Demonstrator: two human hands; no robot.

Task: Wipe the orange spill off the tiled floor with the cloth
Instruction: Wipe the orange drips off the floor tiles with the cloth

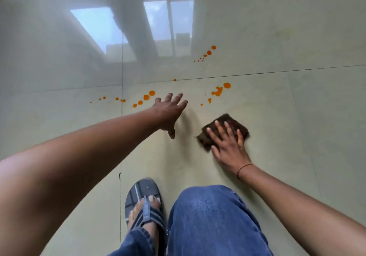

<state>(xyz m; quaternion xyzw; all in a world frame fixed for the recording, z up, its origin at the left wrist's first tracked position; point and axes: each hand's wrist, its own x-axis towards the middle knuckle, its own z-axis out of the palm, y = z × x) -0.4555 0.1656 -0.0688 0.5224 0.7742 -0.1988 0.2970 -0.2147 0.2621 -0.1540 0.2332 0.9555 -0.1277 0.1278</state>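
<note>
Orange drops lie scattered over the glossy pale tiled floor (297,117): a left trail (146,97), a right cluster (218,91) and a far group (209,53). A folded brown cloth (227,122) lies flat on the floor below the right cluster. My right hand (227,144) presses down on the cloth with fingers spread. My left hand (170,111) is stretched out over the floor between the left trail and the right cluster, fingers apart and holding nothing.
My blue-jeaned knee (213,222) and a foot in a dark striped sandal (143,202) are at the bottom centre. Tile joints cross the floor near the drops. Bright window reflections (99,28) show on the far tiles.
</note>
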